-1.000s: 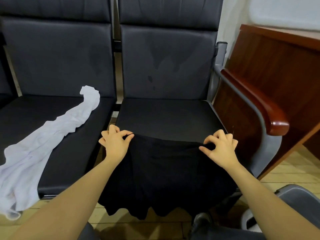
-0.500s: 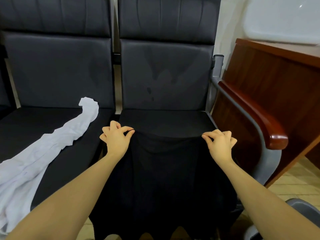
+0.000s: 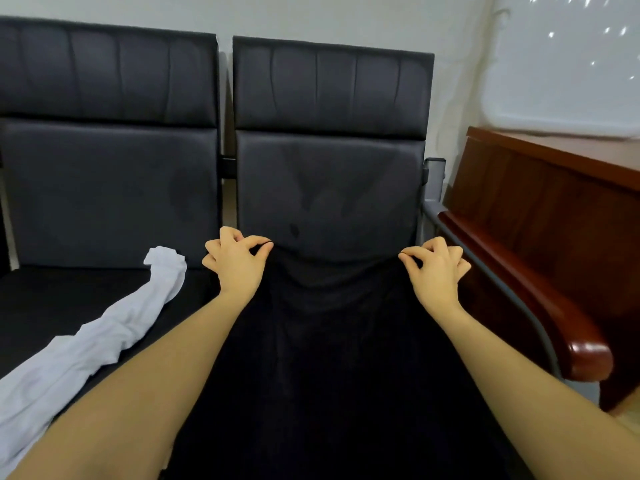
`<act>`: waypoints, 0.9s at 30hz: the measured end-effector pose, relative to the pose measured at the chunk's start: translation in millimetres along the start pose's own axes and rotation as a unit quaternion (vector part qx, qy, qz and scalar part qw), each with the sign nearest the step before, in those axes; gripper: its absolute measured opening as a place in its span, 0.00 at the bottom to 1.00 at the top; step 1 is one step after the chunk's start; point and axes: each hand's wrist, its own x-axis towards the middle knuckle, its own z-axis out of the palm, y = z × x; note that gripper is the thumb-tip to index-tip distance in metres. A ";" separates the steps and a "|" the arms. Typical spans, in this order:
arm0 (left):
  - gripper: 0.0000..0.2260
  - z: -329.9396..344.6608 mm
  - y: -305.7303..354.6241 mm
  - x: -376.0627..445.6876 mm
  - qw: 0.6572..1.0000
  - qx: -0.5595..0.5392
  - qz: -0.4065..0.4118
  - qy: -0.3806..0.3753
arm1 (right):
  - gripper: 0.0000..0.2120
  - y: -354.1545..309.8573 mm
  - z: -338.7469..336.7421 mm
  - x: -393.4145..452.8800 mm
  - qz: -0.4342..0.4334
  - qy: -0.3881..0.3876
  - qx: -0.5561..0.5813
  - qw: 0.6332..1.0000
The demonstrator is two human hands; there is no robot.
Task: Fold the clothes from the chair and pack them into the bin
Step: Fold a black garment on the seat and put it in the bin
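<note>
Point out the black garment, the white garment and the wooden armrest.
black garment [image 3: 332,358], head view: middle of the hanging cloth.
white garment [image 3: 114,334], head view: middle of its twisted length.
wooden armrest [image 3: 540,299], head view: its top face.

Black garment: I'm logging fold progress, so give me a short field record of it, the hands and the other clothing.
black garment: unfolded, top edge held up before the right chair
left hand: pinches its left corner
right hand: pinches its right corner
white garment: unfolded on the left chair seat
bin: not in view
</note>
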 end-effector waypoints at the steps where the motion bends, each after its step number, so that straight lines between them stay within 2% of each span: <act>1: 0.07 -3.4 0.0 -1.4 1.000 -0.001 0.000 -0.001 | 0.07 0.1 -1.8 -4.0 -0.002 0.002 0.005 1.000; 9: 0.06 -48.2 -9.5 -61.0 0.999 -0.024 -0.012 -0.033 | 0.04 1.8 -34.0 -74.8 0.028 -0.010 0.062 0.998; 20: 0.12 -112.4 -43.5 -164.1 0.996 0.002 -0.057 -0.073 | 0.04 13.5 -89.3 -186.2 0.057 -0.087 0.103 0.989; 25: 0.13 -124.1 -65.8 -205.9 0.995 0.019 -0.049 -0.085 | 0.05 17.6 -100.4 -226.9 0.065 -0.116 0.095 0.987; 27: 0.16 -124.0 -75.8 -219.7 0.991 0.062 -0.048 -0.112 | 0.07 18.9 -100.5 -238.0 0.070 -0.157 0.054 0.984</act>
